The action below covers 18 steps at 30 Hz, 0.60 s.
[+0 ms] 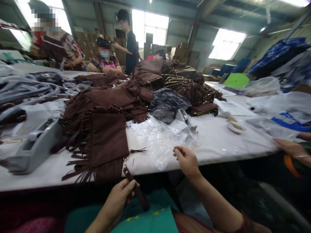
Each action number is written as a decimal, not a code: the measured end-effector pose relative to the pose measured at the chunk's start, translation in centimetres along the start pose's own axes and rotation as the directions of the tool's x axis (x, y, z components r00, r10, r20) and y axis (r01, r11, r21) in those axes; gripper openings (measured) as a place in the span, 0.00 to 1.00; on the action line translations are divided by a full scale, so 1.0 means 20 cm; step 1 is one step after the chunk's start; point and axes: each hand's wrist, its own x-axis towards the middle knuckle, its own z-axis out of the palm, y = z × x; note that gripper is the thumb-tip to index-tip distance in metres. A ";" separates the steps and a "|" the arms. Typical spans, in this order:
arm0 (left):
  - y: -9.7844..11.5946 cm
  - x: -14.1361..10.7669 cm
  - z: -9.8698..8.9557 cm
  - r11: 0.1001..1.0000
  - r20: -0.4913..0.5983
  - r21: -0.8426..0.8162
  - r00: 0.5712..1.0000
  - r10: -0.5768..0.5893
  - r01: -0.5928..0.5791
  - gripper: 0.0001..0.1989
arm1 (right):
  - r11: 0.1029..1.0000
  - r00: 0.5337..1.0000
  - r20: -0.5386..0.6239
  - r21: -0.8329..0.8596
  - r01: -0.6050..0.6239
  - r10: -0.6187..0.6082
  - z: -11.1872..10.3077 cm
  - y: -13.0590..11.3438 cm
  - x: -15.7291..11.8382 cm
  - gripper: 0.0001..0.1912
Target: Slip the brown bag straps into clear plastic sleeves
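Note:
My left hand (121, 196) is closed around a brown wrist strap (139, 193), which hangs over the table's front edge. A gold clasp joins the strap to a brown fringed bag (108, 139) lying flat on the white tabletop. The bag's thin zipper pull (138, 150) points right. My right hand (186, 161) hovers at the table edge, thumb and fingers pinched together; whatever they hold, if anything, is too small to name. Just beyond those fingertips lies crumpled clear plastic (159, 137).
More brown bags (155, 72) are heaped behind. A grey plastic bin (36, 145) stands at left, and a dark mesh bundle (167, 103) lies mid-table. A tape roll (235, 127) is at right. Another person's hand (290, 147) reaches in there; several people work across the table.

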 end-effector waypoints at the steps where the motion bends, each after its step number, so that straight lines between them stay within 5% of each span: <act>1: -0.01 0.00 0.00 1.000 0.001 -0.013 1.000 -0.010 0.010 0.21 | 0.992 0.992 -0.096 0.103 -0.076 0.086 -0.04 0.02 0.06 0.12; 3: -0.02 0.01 0.01 0.999 -0.002 -0.030 1.000 -0.025 0.025 0.21 | 0.919 0.951 -0.143 0.331 -0.213 0.273 -0.09 0.05 0.16 0.12; 6: -0.03 0.02 0.02 0.998 -0.026 -0.045 0.999 -0.035 0.034 0.21 | 0.761 0.905 -0.024 0.551 -0.342 0.425 -0.07 0.07 0.22 0.11; 12: -0.06 0.03 0.02 0.994 -0.078 -0.092 0.994 -0.072 0.065 0.23 | 0.572 0.884 0.226 0.691 -0.441 0.409 0.04 -0.01 0.25 0.15; 18: -0.08 0.04 0.03 0.991 -0.060 -0.120 0.996 -0.071 0.064 0.23 | 0.556 0.870 0.341 0.671 -0.491 0.356 0.08 0.03 0.31 0.10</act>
